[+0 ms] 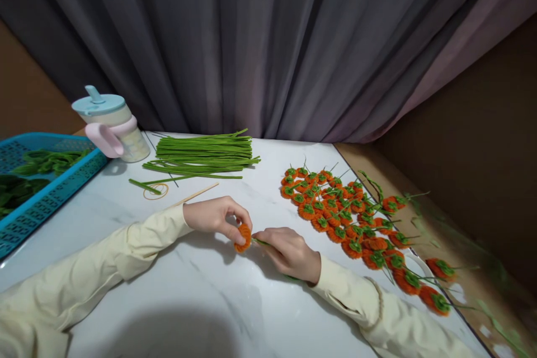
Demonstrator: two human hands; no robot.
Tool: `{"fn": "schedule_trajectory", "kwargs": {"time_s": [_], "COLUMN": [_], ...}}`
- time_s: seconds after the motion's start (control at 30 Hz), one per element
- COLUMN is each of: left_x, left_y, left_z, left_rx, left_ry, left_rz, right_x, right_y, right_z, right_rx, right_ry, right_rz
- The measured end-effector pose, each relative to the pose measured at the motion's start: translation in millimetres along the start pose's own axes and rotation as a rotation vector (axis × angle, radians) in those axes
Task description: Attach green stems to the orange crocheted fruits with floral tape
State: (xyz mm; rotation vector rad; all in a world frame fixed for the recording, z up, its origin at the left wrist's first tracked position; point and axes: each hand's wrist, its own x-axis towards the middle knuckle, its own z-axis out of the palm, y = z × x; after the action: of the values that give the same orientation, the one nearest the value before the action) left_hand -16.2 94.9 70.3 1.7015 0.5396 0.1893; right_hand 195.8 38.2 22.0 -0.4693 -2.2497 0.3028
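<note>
My left hand (220,219) pinches a small orange fuzzy pumpkin (243,238) between thumb and fingers, held just above the white table (176,296). Close by on its right, my right hand (292,253) is closed on a thin green stem (260,242), its tip pointing at the pumpkin. A bit of green also shows beneath the right wrist. Whether the stem touches the pumpkin, I cannot tell. To the right lie several finished-looking orange pumpkins (308,211) with green tops and thin stalks, in a loose cluster.
Long green fuzzy sticks (203,151) are stacked at the back, near a wooden stick (197,193) and a rubber band (155,191). A lidded cup (136,140) with a pink handle stands back left, beside a blue basket (54,201) of green leaves. A grey curtain (235,45) hangs behind.
</note>
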Motion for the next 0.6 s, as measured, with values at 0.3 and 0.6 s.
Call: {"fn": "schedule_trajectory", "kwargs": {"time_s": [0.3,0.6], "left_x": [1.6,4.2], "left_y": [-7.5,-8.9], "left_z": [-1.4,8.2], "left_rx": [-0.313,-0.504], "left_ry": [-0.053,-0.086], "left_rz": [-0.204,-0.322], "right_x": [2.0,4.6], "right_y": [1.4,-0.1], "right_z": [-1.9,-2.0], "right_rx": [-0.298,-0.449], "right_ry": [-0.012,-0.012], "right_rz": [-0.297,-0.413]}}
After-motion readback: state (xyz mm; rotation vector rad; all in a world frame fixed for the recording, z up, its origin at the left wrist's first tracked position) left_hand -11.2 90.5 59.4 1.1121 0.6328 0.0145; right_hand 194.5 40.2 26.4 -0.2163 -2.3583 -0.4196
